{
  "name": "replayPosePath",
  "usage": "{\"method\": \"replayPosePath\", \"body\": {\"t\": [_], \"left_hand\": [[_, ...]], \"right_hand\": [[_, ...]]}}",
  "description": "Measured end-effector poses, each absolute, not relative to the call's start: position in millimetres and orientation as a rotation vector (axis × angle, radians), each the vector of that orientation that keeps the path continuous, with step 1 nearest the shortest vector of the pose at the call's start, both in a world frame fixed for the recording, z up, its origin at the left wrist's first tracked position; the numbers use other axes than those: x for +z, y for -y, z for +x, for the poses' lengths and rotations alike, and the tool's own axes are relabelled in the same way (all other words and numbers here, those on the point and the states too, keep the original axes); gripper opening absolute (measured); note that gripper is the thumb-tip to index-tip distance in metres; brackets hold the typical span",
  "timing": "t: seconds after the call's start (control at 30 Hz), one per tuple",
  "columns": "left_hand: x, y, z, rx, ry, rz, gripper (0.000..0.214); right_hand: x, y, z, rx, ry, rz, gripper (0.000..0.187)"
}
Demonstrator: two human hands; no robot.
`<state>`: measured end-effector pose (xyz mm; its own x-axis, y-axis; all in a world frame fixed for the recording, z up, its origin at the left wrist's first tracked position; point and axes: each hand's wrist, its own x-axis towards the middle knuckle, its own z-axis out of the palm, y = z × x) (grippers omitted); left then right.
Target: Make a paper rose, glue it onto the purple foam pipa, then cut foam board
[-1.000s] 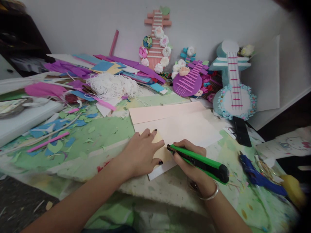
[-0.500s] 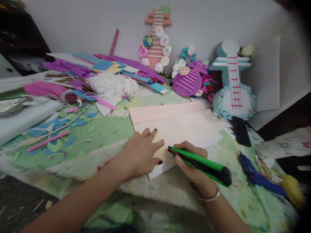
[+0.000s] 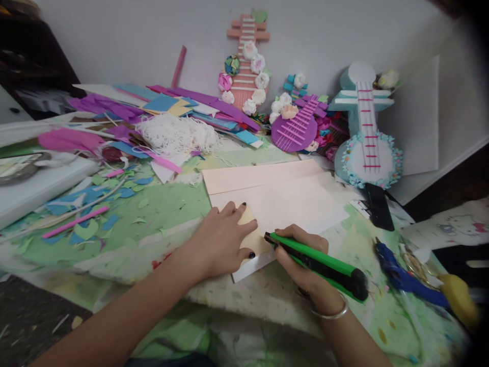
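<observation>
Okay, I've got the right hand [image 3: 305, 278] clenched round a green box cutter [image 3: 324, 262], which slants down-right from its tip; cream card [image 3: 255, 242] lies just left, on white sheet [image 3: 290, 196], under the flat, splayed left hand [image 3: 221, 242].

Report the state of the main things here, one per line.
Green-and-black plastic cutter: gripped, slanted; blade unclear.
Right hand: closed around the cutter.
Pale yellow paper piece: partly covered.
Left hand: palm down, fingers spread over it.
Large white paper sheet: spread flat.
Thin white string: tangled, heaped.
Black rectangular phone: lying, unlit.
Pale blue lute-shaped model: upright.
</observation>
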<state>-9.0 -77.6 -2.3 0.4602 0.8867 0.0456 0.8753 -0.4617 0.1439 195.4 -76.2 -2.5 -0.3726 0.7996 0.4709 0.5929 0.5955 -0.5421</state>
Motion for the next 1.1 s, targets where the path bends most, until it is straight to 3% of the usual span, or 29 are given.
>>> {"method": "replayPosePath", "body": {"t": [1.1], "left_hand": [[-0.3, 76.7, -8.7, 0.1, -1.569, 2.61, 0.049]], "right_hand": [[0.1, 86.9, 199.8, 0.268, 2.109, -1.035, 0.004]]}}
